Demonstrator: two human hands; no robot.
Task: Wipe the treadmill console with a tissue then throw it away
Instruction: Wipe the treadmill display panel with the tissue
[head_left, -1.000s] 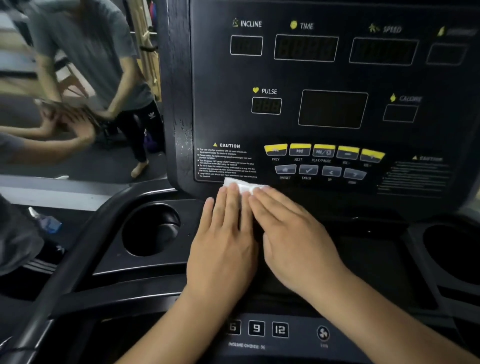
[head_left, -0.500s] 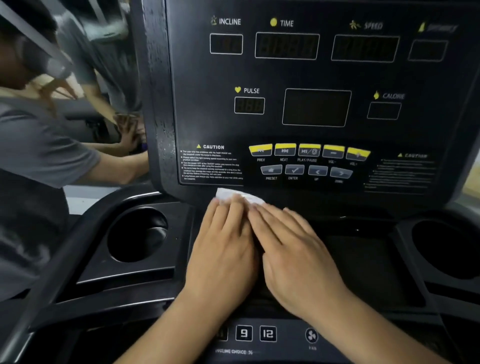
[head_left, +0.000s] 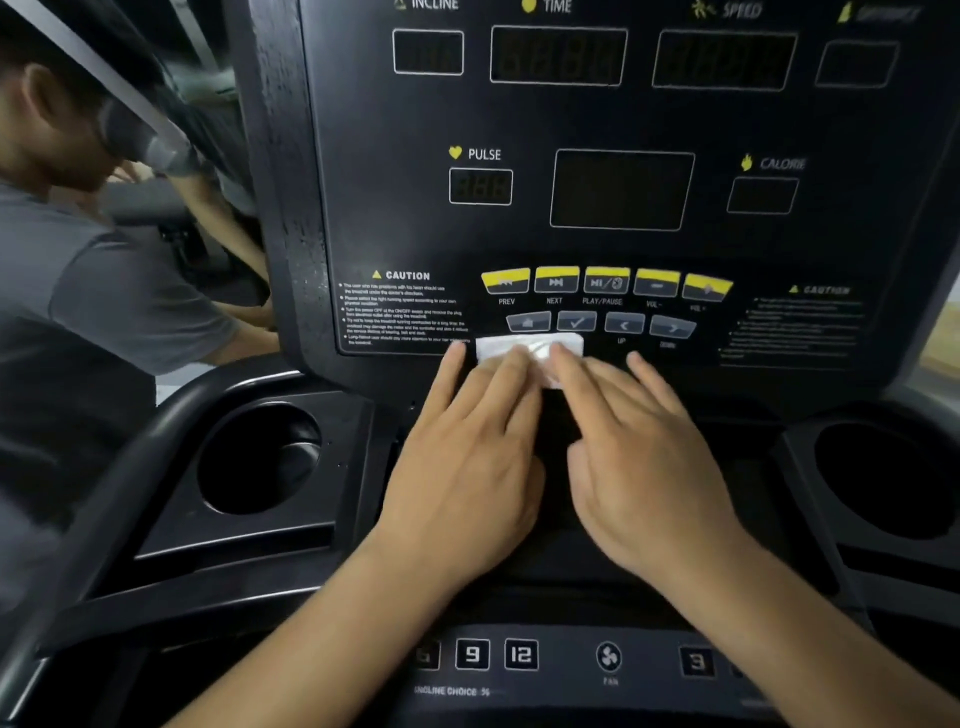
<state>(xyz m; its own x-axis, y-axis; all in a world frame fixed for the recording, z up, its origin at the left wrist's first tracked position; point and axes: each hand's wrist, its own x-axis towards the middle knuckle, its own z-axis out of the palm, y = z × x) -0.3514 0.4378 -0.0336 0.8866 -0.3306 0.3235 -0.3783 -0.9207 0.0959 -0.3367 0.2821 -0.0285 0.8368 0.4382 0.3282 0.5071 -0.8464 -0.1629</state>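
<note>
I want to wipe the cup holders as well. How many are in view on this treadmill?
2. The left cup holder is beside the left hand; the right cup holder is beyond the right hand, near the frame's edge. Others could lie outside the frame.

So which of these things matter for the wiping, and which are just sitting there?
Part of the job: tissue, console, left hand, right hand.
Just there: left cup holder, right cup holder, fan button, person in grey shirt.
</note>
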